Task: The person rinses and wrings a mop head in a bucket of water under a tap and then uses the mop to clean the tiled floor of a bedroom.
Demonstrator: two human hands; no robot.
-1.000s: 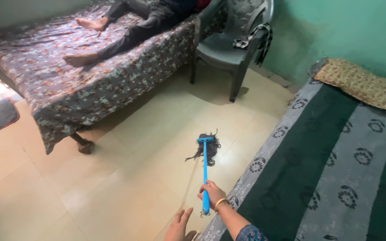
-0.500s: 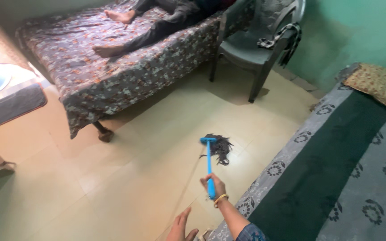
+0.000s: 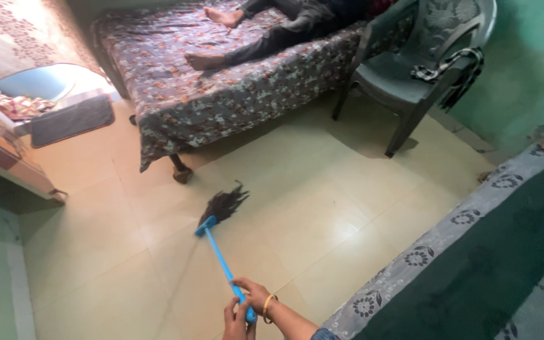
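A broom with a blue handle [image 3: 221, 261] and dark bristles [image 3: 223, 204] slants across the cream tiled floor [image 3: 322, 208], its head near the bed leg. My right hand [image 3: 254, 294], wearing a gold bangle, grips the lower part of the handle. My left hand [image 3: 234, 320] closes on the handle's end just below it, at the bottom edge of the view.
A bed with a flowered cover [image 3: 234, 94] stands at the back, with a person's legs [image 3: 253, 38] lying on it. A grey plastic chair [image 3: 417, 69] with a cloth over its arm is at back right. A grey-green blanket [image 3: 473, 264] covers the right side. A dark mat [image 3: 70, 119] and a low shelf [image 3: 7, 164] are at left.
The broom head has swept left across the floor toward the bed leg. My left hand, open beside the handle before, is now on it. The view has swung left.
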